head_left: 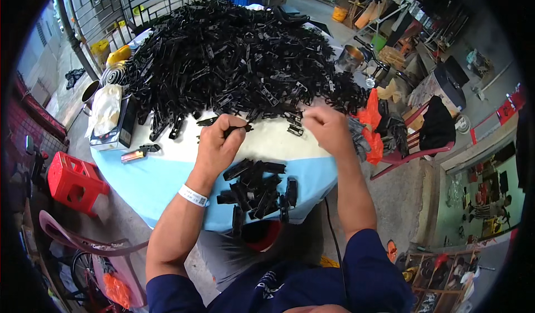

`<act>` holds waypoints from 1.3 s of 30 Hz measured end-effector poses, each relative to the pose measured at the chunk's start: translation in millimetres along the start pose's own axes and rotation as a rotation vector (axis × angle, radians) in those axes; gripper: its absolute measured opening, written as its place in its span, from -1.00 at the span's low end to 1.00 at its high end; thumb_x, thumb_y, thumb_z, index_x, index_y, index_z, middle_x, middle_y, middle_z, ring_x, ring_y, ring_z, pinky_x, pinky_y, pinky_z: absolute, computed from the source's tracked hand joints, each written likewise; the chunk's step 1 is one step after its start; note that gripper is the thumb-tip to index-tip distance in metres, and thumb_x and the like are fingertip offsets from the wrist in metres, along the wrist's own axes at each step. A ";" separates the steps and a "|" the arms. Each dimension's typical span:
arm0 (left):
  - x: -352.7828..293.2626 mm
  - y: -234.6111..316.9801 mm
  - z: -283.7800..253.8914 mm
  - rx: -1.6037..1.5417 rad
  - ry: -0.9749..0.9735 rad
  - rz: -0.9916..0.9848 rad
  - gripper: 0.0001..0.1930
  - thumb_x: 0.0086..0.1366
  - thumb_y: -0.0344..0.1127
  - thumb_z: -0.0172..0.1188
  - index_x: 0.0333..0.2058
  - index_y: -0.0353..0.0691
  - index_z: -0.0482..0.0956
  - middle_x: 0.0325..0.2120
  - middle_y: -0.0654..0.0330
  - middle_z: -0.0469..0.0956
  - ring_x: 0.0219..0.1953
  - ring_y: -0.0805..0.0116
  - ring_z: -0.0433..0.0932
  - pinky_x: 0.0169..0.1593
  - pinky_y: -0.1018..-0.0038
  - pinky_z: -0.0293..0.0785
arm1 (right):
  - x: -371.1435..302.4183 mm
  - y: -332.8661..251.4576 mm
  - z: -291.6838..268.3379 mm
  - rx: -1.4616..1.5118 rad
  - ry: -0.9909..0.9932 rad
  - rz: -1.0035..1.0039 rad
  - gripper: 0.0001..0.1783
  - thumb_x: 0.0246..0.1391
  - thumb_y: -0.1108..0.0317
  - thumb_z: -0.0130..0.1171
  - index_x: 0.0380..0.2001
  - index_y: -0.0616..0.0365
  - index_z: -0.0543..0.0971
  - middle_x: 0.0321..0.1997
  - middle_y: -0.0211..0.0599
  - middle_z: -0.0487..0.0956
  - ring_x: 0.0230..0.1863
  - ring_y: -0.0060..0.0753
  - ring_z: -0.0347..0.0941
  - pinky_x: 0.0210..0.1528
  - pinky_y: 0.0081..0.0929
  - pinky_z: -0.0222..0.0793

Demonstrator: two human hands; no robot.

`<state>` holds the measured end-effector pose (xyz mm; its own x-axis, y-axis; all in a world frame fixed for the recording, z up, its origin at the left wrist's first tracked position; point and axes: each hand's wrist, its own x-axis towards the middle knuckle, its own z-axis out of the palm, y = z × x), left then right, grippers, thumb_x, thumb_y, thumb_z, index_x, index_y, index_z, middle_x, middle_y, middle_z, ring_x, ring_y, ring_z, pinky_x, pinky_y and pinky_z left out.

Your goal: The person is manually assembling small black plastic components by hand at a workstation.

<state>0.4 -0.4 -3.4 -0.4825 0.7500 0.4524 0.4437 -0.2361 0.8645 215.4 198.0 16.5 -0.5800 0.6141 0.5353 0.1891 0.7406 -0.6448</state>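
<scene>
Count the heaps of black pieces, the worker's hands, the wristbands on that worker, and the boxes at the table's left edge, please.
Large heap of black pieces and small heap: 2
Left hand and right hand: 2
White wristband: 1
Box: 1
Total: 6

My T-shirt (234,297) is navy, short-slvd, w/ a white print (270,284) on the chest, slanted, too small to make out. L sleeve (174,294) & R sleeve (369,260) are plain navy, ending nr the elbows. Forearms bare, L grip (219,147) & R grip (332,130) bare too. White wristband (193,195) on my L wrist, w/ a dk square code & tiny dk print. Trousers (223,257) grey. Thin blk cable (337,246) runs down over my tee, R of the chest print.
</scene>
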 end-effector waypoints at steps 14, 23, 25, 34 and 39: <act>0.0 5.0 -0.2 -0.013 -0.054 -0.035 -0.83 0.13 -0.42 0.34 -0.35 -0.28 0.51 -0.51 0.28 0.56 -0.46 0.56 0.44 -0.33 0.54 0.42 | 2.9 14.7 5.8 -0.245 -0.180 -0.119 -0.71 0.08 0.37 0.27 -0.10 0.16 0.65 0.02 -0.12 0.64 0.08 0.02 0.56 0.14 -0.19 0.48; 3.2 4.7 -0.5 0.030 -0.062 0.031 -0.85 0.14 -0.44 0.30 -0.36 -0.30 0.51 -0.49 0.24 0.58 -0.45 0.52 0.48 -0.28 0.52 0.46 | 84.3 85.7 -11.9 -0.540 -0.194 0.163 -0.53 0.05 0.37 0.27 0.09 0.05 0.59 0.04 0.08 0.59 0.09 0.16 0.53 0.18 -0.09 0.45; 2.1 4.6 -1.4 0.047 -0.063 0.007 -0.86 0.14 -0.44 0.30 -0.36 -0.30 0.51 -0.48 0.23 0.59 -0.44 0.50 0.49 -0.27 0.51 0.48 | 80.5 88.8 -1.3 -0.584 -0.250 -0.054 -0.54 0.05 0.35 0.27 0.07 0.06 0.59 0.00 0.06 0.59 0.08 0.15 0.53 0.17 -0.08 0.46; 2.6 2.0 -3.3 0.060 -0.063 0.003 -0.86 0.15 -0.44 0.30 -0.35 -0.29 0.52 -0.49 0.22 0.59 -0.47 0.48 0.48 -0.30 0.49 0.47 | 37.7 60.8 -24.6 -0.393 -0.234 -0.042 -0.82 0.05 0.40 0.23 -0.25 0.16 0.68 -0.16 -0.10 0.64 -0.06 0.03 0.59 0.01 -0.21 0.52; 4.1 1.1 -1.0 0.057 -0.049 0.005 -0.84 0.14 -0.42 0.31 -0.35 -0.30 0.51 -0.50 0.22 0.58 -0.49 0.49 0.46 -0.32 0.51 0.46 | -2.9 18.9 -34.6 -0.189 -0.249 -0.063 -0.85 0.02 0.47 0.27 -0.29 0.22 0.66 -0.18 -0.15 0.64 -0.10 -0.09 0.61 -0.02 -0.32 0.53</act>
<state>-1.9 1.8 -0.4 -0.4437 0.7784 0.4441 0.4888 -0.2051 0.8479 248.1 219.6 21.6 -0.7672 0.4970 0.4054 0.2773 0.8270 -0.4890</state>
